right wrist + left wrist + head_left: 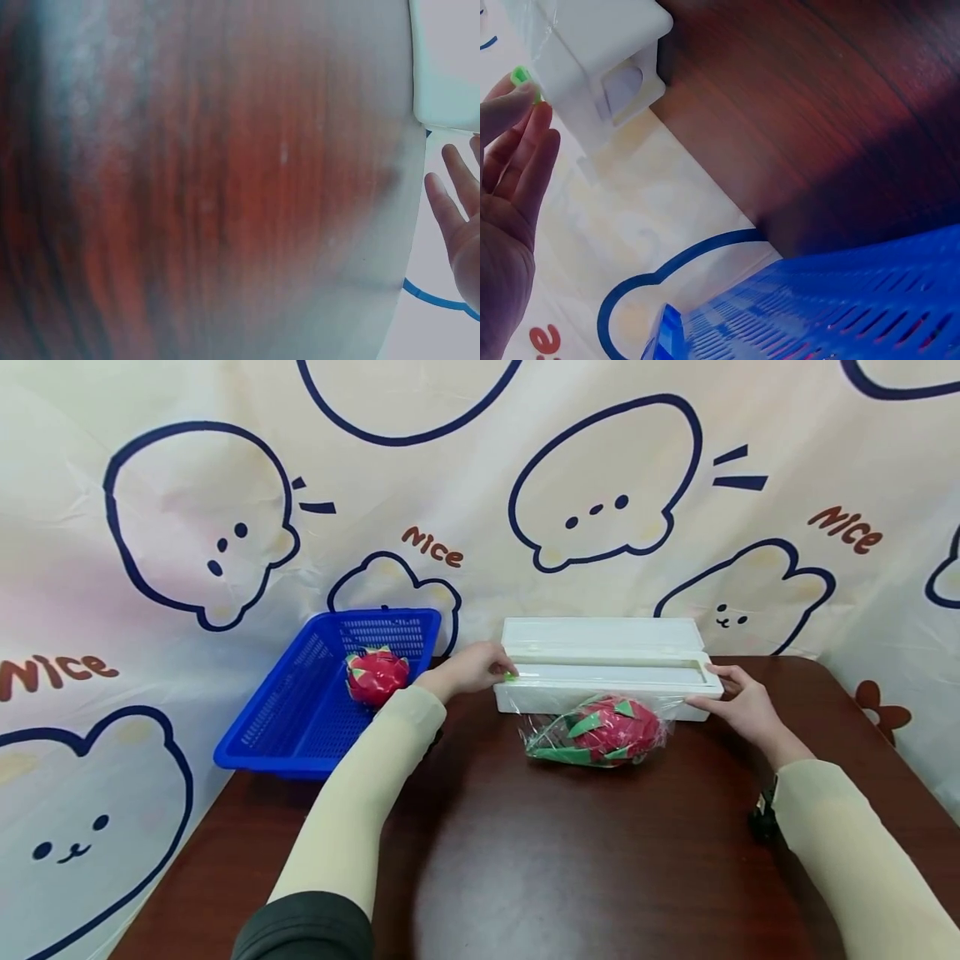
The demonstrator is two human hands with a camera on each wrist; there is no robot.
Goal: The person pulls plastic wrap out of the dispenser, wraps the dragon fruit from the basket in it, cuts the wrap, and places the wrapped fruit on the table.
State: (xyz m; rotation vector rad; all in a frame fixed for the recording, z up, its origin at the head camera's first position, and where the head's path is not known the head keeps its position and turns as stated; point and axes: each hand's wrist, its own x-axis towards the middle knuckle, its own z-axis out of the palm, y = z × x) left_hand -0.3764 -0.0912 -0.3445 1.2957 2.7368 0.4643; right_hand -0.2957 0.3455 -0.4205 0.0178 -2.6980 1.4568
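A white cling film dispenser (517, 700) with its lid (600, 632) raised stands toward the back of the table. Its small green slide cutter (523, 78) is at the left end, pinched by the thumb and fingers of my left hand (476, 667). My right hand (750, 710) grips the right end, thumb at the front and fingers on the far side. Clear film (543, 731) comes down over the dispenser's front and round a red dragon fruit (618, 728) with green scales, which lies on the table before it. In the right wrist view only part of the right hand (463, 232) shows.
A blue plastic basket (288, 702) stands left of the dispenser, with another dragon fruit (377, 677) inside. A cloth (480, 493) printed with cartoon bears hangs behind the brown table (570, 860).
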